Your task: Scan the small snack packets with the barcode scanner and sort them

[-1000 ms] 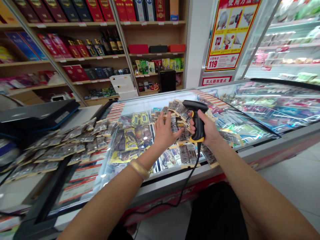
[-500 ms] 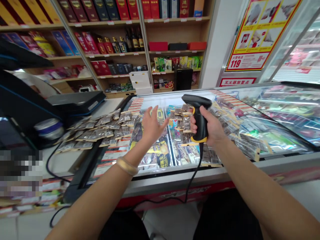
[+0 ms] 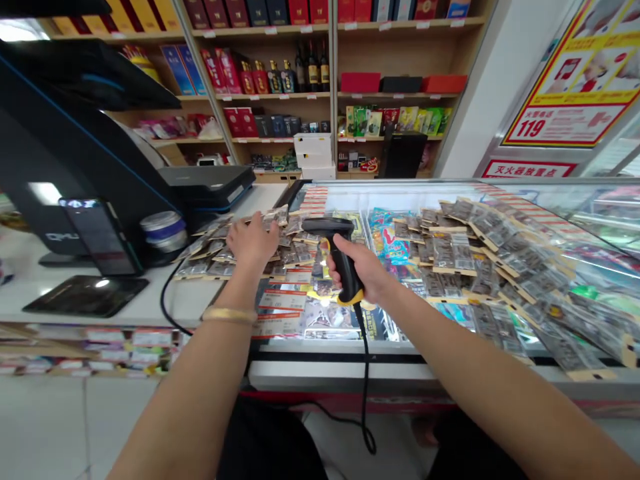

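My right hand [image 3: 364, 268] is wrapped around the grip of a black and yellow barcode scanner [image 3: 345, 263], held above the glass top of a freezer [image 3: 285, 293]. A black cable hangs from the scanner's base. At the left, my left hand [image 3: 253, 243] lies over a pile of small clear packets [image 3: 215, 250] with tan card edges. Its thumb and fingers are apart, and the fingertips rest on or just above the packets; contact is hard to tell. Another heap of packets [image 3: 450, 252] is spread across the glass on the right.
Left of the packets stand a checkout machine [image 3: 110, 167], a phone [image 3: 103, 233], a stack of tape-like rolls [image 3: 164, 233] and a flat black device [image 3: 207, 183]. Shelves [image 3: 265, 97] with boxes and bottles line the back. The scanner cable [image 3: 366, 373] loops down past the freezer's front edge.
My left hand has moved left, from over the middle of the freezer to the left packets. My right hand has carried the barcode scanner left. The camera view has turned left.
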A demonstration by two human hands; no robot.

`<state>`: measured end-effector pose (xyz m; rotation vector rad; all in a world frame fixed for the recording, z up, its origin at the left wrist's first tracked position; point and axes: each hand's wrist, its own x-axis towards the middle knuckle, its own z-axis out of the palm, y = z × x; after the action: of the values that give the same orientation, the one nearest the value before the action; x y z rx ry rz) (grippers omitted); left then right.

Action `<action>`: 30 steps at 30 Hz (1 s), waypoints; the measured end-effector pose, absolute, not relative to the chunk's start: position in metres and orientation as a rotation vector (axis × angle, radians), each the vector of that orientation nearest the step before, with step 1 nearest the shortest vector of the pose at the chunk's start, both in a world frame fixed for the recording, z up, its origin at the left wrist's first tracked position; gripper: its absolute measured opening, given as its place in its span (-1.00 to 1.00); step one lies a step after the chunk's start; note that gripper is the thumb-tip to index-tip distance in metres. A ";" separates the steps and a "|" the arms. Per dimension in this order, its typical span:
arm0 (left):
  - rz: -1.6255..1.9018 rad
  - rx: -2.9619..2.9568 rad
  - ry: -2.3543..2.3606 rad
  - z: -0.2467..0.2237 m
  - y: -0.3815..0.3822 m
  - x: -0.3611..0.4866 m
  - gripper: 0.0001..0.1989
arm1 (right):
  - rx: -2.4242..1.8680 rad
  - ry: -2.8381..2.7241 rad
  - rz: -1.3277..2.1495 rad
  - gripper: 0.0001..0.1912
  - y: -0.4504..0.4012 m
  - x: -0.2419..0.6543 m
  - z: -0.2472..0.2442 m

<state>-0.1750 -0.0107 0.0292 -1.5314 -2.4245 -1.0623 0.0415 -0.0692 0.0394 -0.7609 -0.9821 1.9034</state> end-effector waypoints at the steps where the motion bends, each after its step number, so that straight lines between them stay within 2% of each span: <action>1: -0.998 -1.540 -2.445 0.028 -0.010 -0.178 -0.43 | -0.773 -0.976 1.920 -0.66 -0.069 0.040 0.036; 7: -0.562 -1.656 -2.507 0.025 -0.011 -0.177 -0.42 | -0.876 -0.885 1.948 -0.72 -0.069 0.046 0.022; 11: -0.597 -1.629 -2.530 0.031 -0.016 -0.172 -0.47 | -0.894 -0.857 1.960 -0.73 -0.069 0.051 0.021; 18: -0.683 -1.488 -2.563 0.033 -0.013 -0.171 -0.69 | -0.879 -0.881 1.948 -0.72 -0.070 0.052 0.022; 22: -0.798 -1.439 -2.562 0.029 -0.010 -0.171 -0.63 | -0.890 -0.876 1.940 -0.73 -0.071 0.053 0.022; 27: -1.033 -1.461 -2.505 0.030 -0.011 -0.175 -0.96 | -0.876 -0.878 1.939 -0.70 -0.071 0.053 0.022; 30: -1.430 -1.478 -2.376 0.025 -0.008 -0.180 -0.86 | -0.884 -0.874 1.934 -0.71 -0.071 0.054 0.022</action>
<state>-0.1799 -0.0077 0.0255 -1.4785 -2.3760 -1.4298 0.0540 -0.0711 0.0224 -0.8837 -0.8745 1.9336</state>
